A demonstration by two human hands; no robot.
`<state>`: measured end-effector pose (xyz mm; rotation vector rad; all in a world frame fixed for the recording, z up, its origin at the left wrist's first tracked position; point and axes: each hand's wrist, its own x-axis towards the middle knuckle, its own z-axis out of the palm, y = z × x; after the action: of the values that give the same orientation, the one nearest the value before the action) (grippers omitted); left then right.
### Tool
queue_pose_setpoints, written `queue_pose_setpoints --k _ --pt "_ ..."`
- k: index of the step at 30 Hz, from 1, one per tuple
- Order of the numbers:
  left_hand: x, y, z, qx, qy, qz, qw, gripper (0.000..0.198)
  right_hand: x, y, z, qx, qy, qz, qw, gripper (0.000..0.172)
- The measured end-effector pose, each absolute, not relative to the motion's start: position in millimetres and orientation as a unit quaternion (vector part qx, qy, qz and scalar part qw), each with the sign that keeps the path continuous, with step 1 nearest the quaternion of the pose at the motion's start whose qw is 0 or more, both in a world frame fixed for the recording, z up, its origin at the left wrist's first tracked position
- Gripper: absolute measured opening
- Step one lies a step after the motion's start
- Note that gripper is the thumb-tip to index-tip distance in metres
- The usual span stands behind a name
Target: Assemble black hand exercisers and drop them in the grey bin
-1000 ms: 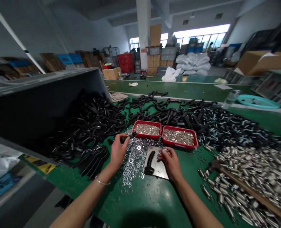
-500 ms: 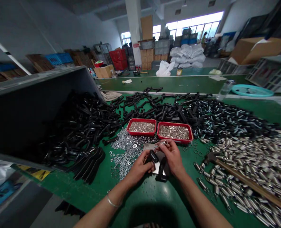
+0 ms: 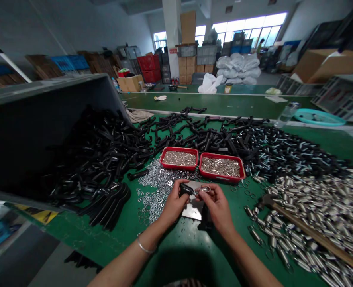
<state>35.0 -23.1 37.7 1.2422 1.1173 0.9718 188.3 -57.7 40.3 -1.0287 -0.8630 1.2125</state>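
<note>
As the left hand [image 3: 173, 204] and right hand [image 3: 217, 207] close in above a dull grey steel plate [image 3: 191, 211], the left fingers curl shut on a black plastic handle [image 3: 186, 189] and the right fingertips pinch a small silver threaded fitting [image 3: 204, 189] just beside it.

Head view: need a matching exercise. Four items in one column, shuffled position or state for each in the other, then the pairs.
1. left hand
2. right hand
3. hammer
4. loose washers

A. pinching a small silver part
B. lying across a heap of silver cylinders
C. spread just left of a metal plate
D. gripping a black part

Pairs: 1-D, 2-A, 3-B, 4-C
</note>
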Motion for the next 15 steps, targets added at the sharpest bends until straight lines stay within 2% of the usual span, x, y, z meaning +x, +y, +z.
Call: queue_pose_setpoints --k 5,9,12,15 --pt "46 -30 24 0.488 0.504 0.433 0.566 0.042 171 -62 32 -0.495 -0.372 0.485 0.618 0.025" --pt "52 -42 22 0.471 0.501 0.419 0.593 0.038 173 -60 28 -0.527 -0.380 0.468 0.599 0.031" --pt "45 -51 34 0.506 0.445 0.321 0.666 0.037 187 -58 28 -0.505 -0.382 0.529 0.565 0.033" --pt "32 -59 52 0.519 0.343 0.230 0.749 0.044 199 -59 31 -0.465 -0.394 0.590 0.529 0.029"
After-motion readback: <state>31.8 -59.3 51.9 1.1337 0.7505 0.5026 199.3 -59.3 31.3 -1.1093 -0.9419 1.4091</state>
